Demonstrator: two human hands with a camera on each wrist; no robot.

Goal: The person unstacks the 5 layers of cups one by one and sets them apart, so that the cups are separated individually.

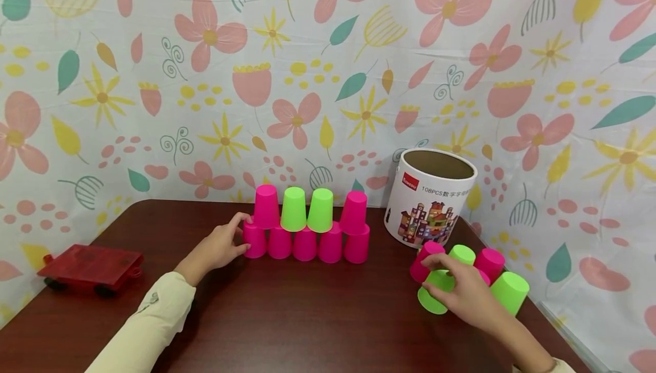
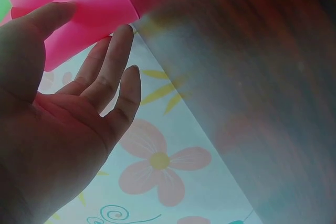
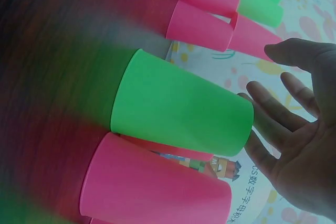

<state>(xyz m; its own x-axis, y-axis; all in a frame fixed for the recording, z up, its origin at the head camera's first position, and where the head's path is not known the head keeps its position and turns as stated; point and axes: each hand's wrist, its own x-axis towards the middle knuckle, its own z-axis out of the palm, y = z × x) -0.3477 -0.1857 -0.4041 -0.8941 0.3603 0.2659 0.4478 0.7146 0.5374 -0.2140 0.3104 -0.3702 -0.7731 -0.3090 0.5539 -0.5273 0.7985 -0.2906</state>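
Note:
My left hand [image 1: 219, 246] is at the left end of a two-level cup stack, its thumb and fingers loosely extended about the end pink cup [image 1: 255, 241] of the bottom row. All cups there stand upside down. On the upper level, two green cups [image 1: 294, 209] sit between a left pink cup [image 1: 266, 207] and a right pink cup [image 1: 353, 213]. Over on the right, my right hand [image 1: 468, 290] reaches over a green cup [image 1: 433, 302]. In the right wrist view, its fingers spread at the narrow end of that green cup [image 3: 181, 106], the thumb well apart from it.
Around the right hand stand more loose cups, including a pink cup [image 1: 489, 263] and a green cup [image 1: 511, 293]. Behind them is a large white printed bucket [image 1: 435, 196]. A red toy cart [image 1: 92, 267] sits at the left, and a floral curtain [image 1: 328, 77] backs the table.

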